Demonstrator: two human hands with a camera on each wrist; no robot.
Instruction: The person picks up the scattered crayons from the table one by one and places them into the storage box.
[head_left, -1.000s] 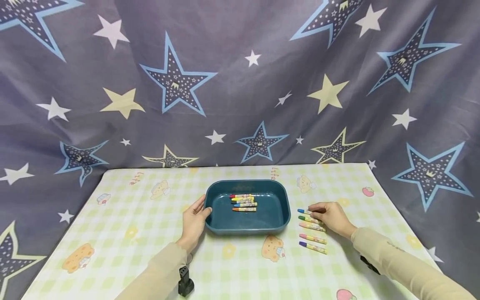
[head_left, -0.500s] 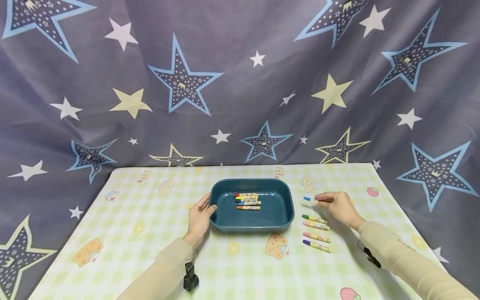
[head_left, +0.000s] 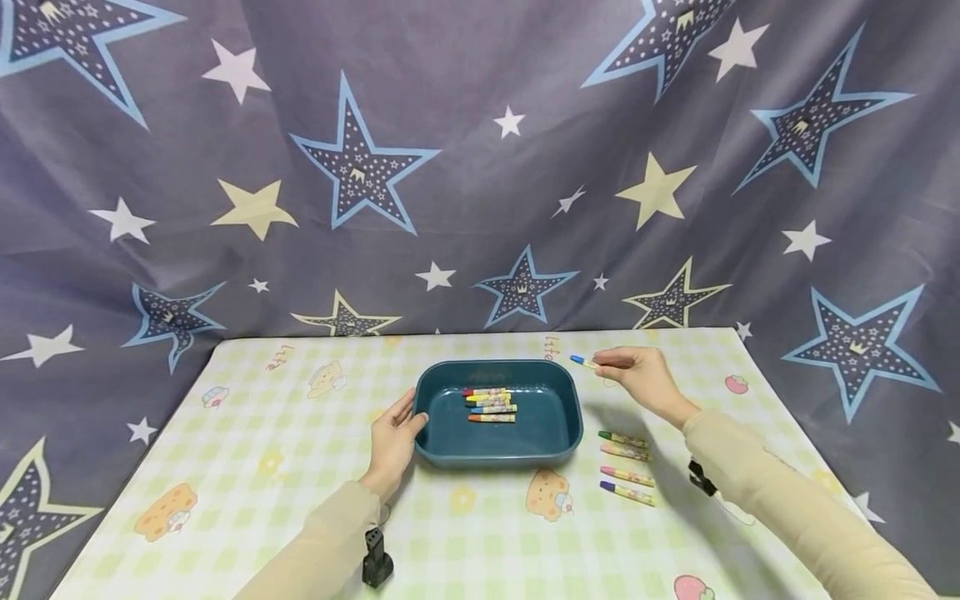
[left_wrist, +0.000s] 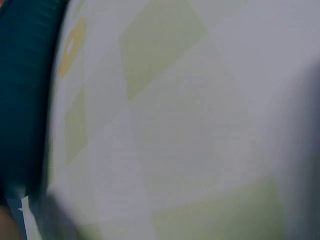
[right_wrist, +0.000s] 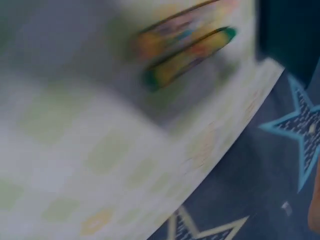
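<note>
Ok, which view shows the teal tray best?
Head: whole tray in frame, inside visible, left hand gripping its rim. Left wrist catches only part of its side; right wrist just a part at upper right.

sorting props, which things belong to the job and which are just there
Likely the job:
blue crayon pinched in right hand
tray held by left hand
crayons inside tray
four loose crayons beside tray

Just there:
checked table
starry curtain

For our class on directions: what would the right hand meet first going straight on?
Probably the curtain: the right hand, holding a blue crayon, seems to point past the far edge of the tray. Its height is unclear, so the tray could come first.
</note>
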